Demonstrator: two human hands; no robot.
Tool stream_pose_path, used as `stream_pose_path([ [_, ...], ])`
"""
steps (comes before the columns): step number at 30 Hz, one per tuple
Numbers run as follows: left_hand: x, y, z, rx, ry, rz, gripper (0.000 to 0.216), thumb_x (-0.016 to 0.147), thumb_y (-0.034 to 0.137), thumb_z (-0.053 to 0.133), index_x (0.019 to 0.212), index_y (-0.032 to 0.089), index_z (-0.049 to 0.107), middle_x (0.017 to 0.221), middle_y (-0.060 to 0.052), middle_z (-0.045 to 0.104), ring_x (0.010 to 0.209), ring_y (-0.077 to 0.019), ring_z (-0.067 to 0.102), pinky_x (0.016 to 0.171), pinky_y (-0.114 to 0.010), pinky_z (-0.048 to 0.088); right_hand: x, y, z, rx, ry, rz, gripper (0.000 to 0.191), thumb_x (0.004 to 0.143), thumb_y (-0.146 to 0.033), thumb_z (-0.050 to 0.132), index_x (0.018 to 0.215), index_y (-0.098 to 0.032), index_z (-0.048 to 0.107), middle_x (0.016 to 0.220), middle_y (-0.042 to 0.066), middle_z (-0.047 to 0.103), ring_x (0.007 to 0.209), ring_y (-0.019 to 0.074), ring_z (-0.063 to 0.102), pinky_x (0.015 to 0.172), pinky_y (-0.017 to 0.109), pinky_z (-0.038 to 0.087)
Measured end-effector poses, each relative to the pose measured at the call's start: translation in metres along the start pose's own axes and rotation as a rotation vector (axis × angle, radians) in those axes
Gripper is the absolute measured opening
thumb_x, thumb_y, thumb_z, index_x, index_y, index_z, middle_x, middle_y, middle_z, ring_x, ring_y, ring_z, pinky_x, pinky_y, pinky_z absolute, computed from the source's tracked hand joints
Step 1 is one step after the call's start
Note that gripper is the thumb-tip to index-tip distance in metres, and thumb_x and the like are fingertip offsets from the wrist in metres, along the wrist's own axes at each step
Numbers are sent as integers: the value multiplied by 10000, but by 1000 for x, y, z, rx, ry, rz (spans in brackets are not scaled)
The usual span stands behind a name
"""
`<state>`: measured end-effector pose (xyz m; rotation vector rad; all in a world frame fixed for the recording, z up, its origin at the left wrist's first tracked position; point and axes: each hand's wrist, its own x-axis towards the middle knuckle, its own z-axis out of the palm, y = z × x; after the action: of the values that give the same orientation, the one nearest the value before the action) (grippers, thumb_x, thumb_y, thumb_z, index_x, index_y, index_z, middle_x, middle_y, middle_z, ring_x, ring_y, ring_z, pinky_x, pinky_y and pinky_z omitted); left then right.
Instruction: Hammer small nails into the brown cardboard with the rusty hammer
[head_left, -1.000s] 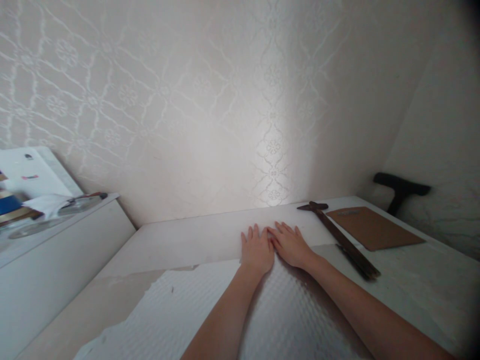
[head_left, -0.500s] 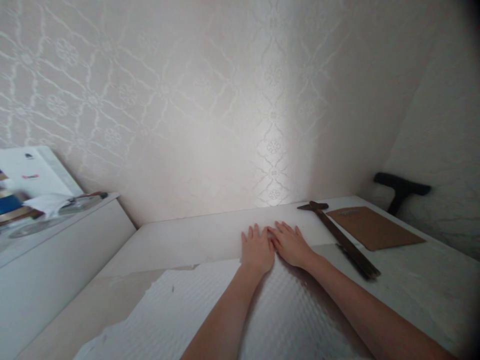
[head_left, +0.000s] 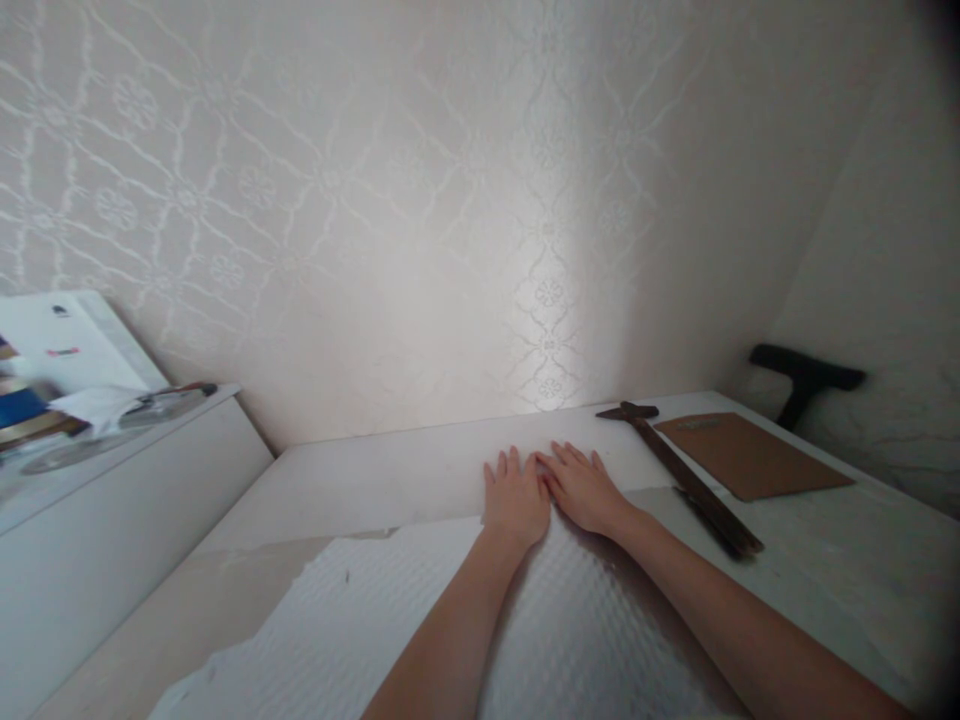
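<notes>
Bumpy white sheet (head_left: 405, 570): on the table (head_left: 337, 490), spread from six toward eight o'clock; probably light, soft, easily creased (bubble wrap, perhaps).
Left hand (head_left: 517, 503): flat, fingers slightly spread.
Right hand (head_left: 586, 493): touching it at three o'clock, fingers slightly parted.
Ragged edge (head_left: 290, 600): likely best hold, eight o'clock.

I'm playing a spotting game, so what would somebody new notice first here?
Probably the left hand and right hand, palms down and close together below the middle, by the far edge of a bumpy white sheet. Next might come the dark hammer lying to their right, with a brown clipboard to the right of it. The pale patterned wall fills the top half.
</notes>
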<state>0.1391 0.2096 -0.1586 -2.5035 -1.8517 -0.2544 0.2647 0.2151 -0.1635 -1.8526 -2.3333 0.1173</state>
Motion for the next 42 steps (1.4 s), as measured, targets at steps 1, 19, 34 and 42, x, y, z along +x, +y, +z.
stream_pose_path([
  [1, 0, 0, 0, -1, 4, 0, 482, 968, 316, 254, 1398, 166, 412, 1481, -167, 361, 1369, -309, 324, 1104, -527, 260, 0, 0, 0, -1, -1, -1, 498, 962, -291, 264, 1435, -206, 392, 1507, 154, 334, 1380, 321, 284, 1074, 587, 215],
  [19, -1, 0, 0, 2, 4, 0, 479, 964, 315, 277, 1399, 164, 409, 1481, -164, 362, 1371, -309, 322, 1105, -523, 263, 0, 0, 0, -2, 0, -4, 493, 959, -282, 273, 1428, -209, 401, 1503, 158, 339, 1377, 328, 289, 1068, 593, 224],
  [34, 0, 0, 0, 3, 15, 1, 479, 964, 316, 262, 1394, 170, 416, 1478, -160, 369, 1364, -309, 333, 1100, -526, 267, -1, -1, -2, 1, -3, -3, 500, 963, -280, 261, 1434, -183, 394, 1506, 170, 328, 1382, 339, 273, 1073, 595, 219],
  [42, -1, 0, -1, 3, 7, 5, 488, 965, 320, 252, 1398, 162, 413, 1480, -168, 363, 1366, -314, 328, 1102, -531, 260, -1, -1, -1, -10, 9, -1, 493, 961, -283, 264, 1428, -214, 404, 1505, 151, 337, 1377, 324, 293, 1068, 593, 230],
])
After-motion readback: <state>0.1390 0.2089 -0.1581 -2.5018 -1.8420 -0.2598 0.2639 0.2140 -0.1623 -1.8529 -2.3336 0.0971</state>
